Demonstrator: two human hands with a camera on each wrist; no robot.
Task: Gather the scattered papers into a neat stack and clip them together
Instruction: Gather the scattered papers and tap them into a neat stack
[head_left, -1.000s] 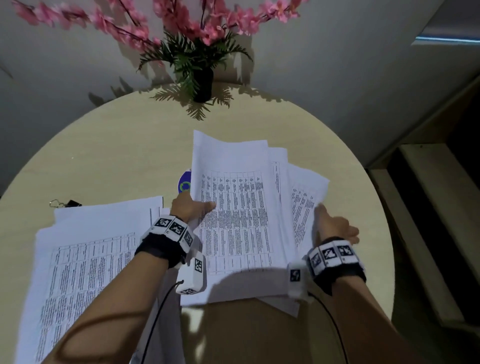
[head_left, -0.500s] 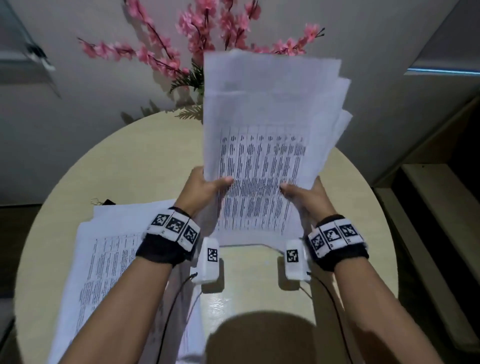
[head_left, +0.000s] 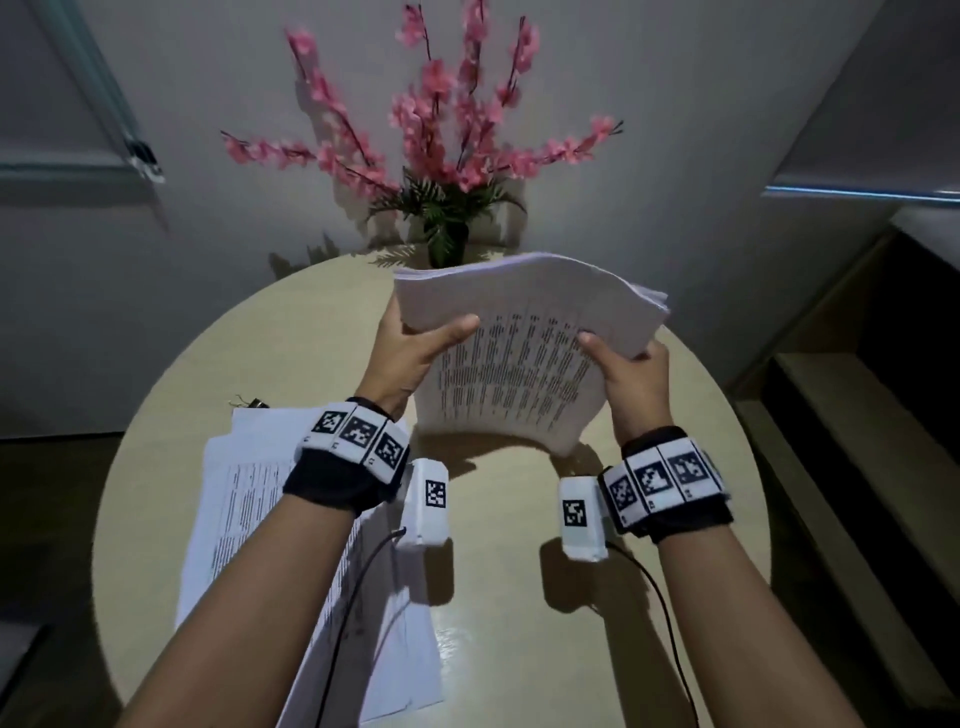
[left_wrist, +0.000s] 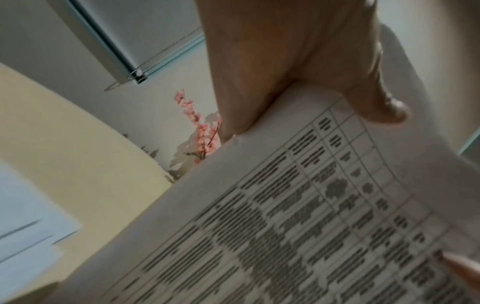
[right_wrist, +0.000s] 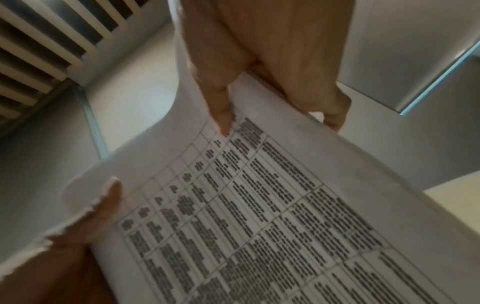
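Round table (head_left: 322, 332) below; both hands, left (head_left: 410, 353) and right (head_left: 631, 379), gripped the sheaf (head_left: 524, 332) upright mid-frame. Loose pages (head_left: 249, 519) lower left; uneven edges could slip while squaring.

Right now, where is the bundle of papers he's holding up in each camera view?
Head: held paper bundle at centre, between both hands.
Left wrist: fills the lower right, under the left hand.
Right wrist: fills the lower right.
Shared landmark: the printed table on its top sheet.
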